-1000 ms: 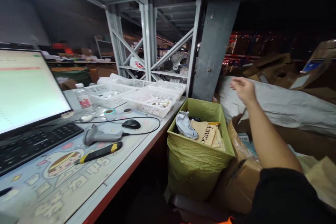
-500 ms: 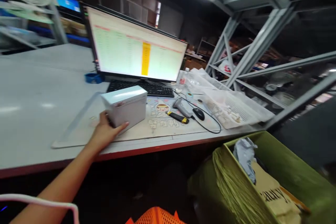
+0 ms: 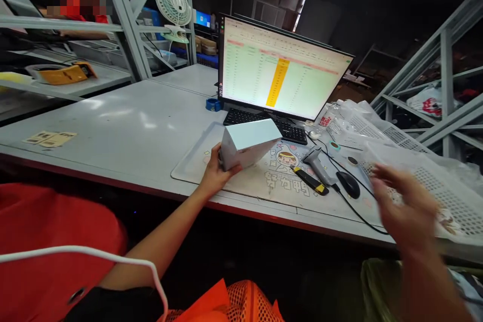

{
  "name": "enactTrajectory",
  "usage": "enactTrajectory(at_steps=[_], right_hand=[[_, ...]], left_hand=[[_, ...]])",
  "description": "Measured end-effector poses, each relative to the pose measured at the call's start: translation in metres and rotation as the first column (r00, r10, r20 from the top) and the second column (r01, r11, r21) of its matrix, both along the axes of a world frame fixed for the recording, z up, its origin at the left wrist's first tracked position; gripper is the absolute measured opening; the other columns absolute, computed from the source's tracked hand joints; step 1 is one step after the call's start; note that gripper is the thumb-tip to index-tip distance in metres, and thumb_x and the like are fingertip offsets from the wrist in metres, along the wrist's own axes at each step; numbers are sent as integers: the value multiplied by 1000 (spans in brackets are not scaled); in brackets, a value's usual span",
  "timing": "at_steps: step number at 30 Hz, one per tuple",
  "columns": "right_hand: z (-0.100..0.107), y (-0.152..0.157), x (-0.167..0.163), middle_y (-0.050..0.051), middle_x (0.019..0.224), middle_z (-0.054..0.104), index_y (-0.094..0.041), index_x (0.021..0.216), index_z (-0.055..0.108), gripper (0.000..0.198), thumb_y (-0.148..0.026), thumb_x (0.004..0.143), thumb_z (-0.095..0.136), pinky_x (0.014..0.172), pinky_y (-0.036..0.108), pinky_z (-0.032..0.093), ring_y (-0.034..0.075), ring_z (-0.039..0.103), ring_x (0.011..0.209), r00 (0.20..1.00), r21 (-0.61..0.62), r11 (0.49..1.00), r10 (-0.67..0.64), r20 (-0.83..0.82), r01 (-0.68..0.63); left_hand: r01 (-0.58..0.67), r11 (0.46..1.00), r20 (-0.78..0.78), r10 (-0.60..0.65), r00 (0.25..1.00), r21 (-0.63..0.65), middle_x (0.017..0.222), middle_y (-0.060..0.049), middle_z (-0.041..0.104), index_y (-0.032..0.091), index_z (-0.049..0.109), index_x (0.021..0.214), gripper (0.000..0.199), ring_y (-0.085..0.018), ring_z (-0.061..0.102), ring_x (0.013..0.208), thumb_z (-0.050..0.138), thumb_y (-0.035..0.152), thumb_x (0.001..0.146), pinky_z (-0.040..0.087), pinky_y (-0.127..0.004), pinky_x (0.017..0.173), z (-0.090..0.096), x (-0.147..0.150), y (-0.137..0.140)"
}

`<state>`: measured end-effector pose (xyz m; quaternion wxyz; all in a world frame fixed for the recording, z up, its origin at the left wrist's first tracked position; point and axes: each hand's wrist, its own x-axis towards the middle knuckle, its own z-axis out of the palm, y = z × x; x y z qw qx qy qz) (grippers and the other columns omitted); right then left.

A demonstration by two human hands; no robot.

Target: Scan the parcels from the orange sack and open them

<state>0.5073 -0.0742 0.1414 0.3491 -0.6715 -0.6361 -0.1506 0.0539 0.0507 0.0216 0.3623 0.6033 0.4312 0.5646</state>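
Note:
A white box (image 3: 251, 141) stands on the printed desk mat (image 3: 241, 188), gripped at its left end by my left hand (image 3: 217, 173). The thumb lies along the near side; the fingers behind the box are partly hidden. On the right, my right hand (image 3: 405, 201) hangs in the air over the table's edge, smeared by motion, so its fingers do not show clearly. It is nearest to the black mouse (image 3: 347, 184) and the white perforated trays. Between the hands lie a grey barcode scanner (image 3: 319, 166) and a black-and-yellow utility knife (image 3: 309, 180).
Behind the box are a black keyboard (image 3: 294, 132) and a monitor (image 3: 281, 68) showing a spreadsheet. A blue tape roll (image 3: 213, 104) is left of the keyboard. White perforated trays (image 3: 418, 161) line the right side. A green bin (image 3: 381, 287) sits below; a fan (image 3: 173, 5) is at the back.
My view has swung left, so the desk things appear further right. My right hand has come into view at the right. My left hand still holds the box on the mat.

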Motion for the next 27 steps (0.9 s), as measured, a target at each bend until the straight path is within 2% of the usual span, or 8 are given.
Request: enactTrajectory(at_steps=[3,6,8,13,18,20,23,27], right_hand=[[-35,41,-4,19,124,75,-13,138,70,53,-46,98,57,106,53,56,34,74,109,992,-204,973,-116,-45,105],[-66,81,-6,23,142,68,-8,151,60,67,-49,97,56,112,53,51,39,66,130,972,-500,840,-236,16,212],[-77,99,-8,25,148,64,-9,158,54,73,-53,99,56,112,53,50,41,62,136,963,-588,767,-257,85,257],[-78,124,-23,28,139,67,-5,150,56,68,-48,98,60,103,47,53,41,66,130,966,-637,726,-186,182,260],[-50,139,-37,27,124,73,-6,132,65,52,-37,91,70,90,43,56,38,72,114,962,-675,691,-251,110,258],[-28,137,-33,21,103,77,-10,121,68,39,-36,92,67,73,38,57,32,76,91,964,-724,665,-267,-3,182],[16,119,-23,7,73,70,-18,97,68,29,-47,94,66,51,30,47,21,66,60,958,-731,677,-150,-245,-81],[64,74,-30,1,59,61,-23,89,71,40,-62,85,73,44,27,39,16,54,48,934,-617,717,141,-327,-324]], left_hand=[[-36,981,-7,39,999,192,142,-12,54,32,37,149,88,-29,61,125,89,50,80,57,-39,93,-5,2,0],[-49,911,-111,103,988,411,143,-13,54,32,41,148,77,-29,59,127,85,42,86,56,-42,98,-6,3,-1],[-65,844,-188,193,963,532,144,-13,54,32,41,150,75,-31,57,132,84,38,89,53,-48,106,-1,0,-2],[16,648,-361,404,841,762,140,-14,57,32,44,153,76,-34,53,132,84,29,89,49,-56,113,26,-10,-11],[224,581,-512,394,764,782,137,-8,63,38,58,148,71,-32,49,137,68,3,87,50,-49,114,31,-15,-25],[274,610,-559,341,756,743,137,-5,64,41,62,144,69,-30,51,137,66,2,87,50,-48,117,32,-18,-30],[183,759,-555,268,788,625,144,-9,59,35,66,142,54,-32,56,135,81,29,91,50,-48,117,47,-25,-30],[-34,931,-443,205,873,365,140,-8,64,27,65,141,78,-32,62,131,89,65,78,51,-46,116,80,-27,-15]])
